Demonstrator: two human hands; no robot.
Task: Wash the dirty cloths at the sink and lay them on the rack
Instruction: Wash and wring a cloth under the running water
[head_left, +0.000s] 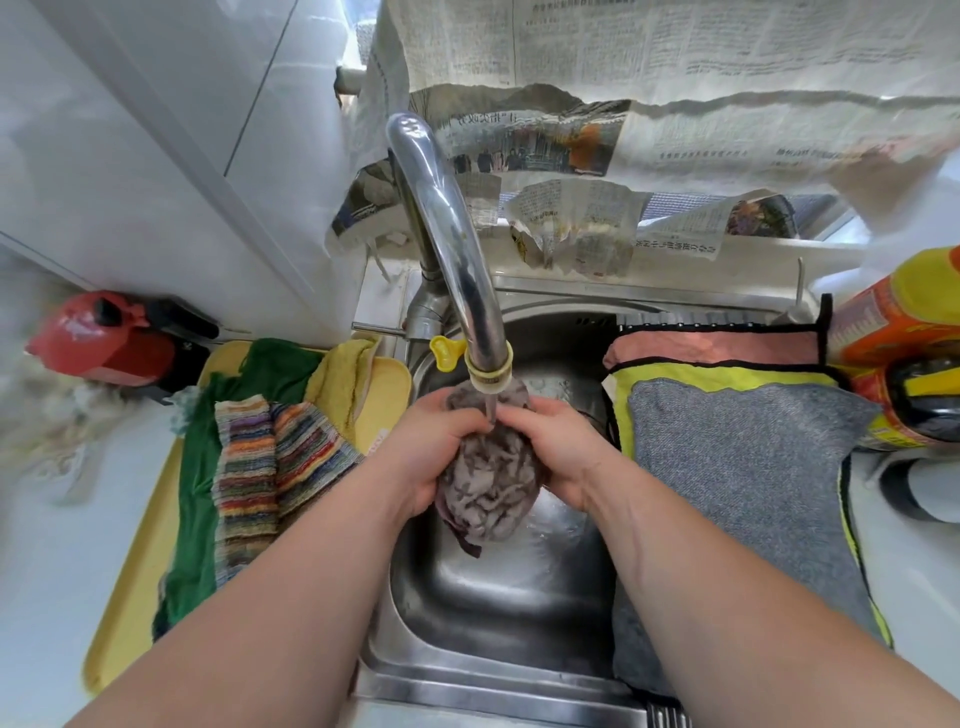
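Note:
A bunched grey and dark-purple cloth (491, 486) hangs over the steel sink (498, 603), right under the chrome faucet (452, 244), whose water runs onto it. My left hand (434, 447) grips its left side and my right hand (558, 447) grips its right side. On a yellow tray (130, 587) left of the sink lie a green cloth (200, 499), a striped cloth (270, 462) and a yellow cloth (343, 379). A grey cloth (737, 499) lies on the rack (685, 326) across the sink's right side, over a yellow-edged cloth (691, 374) and a pink cloth (711, 345).
A red kettle (104, 340) stands at the left against the white wall. An orange and yellow bottle (909, 348) stands at the right edge. Newspaper sheets (623, 104) hang behind the faucet. The white countertop (47, 571) runs along the left.

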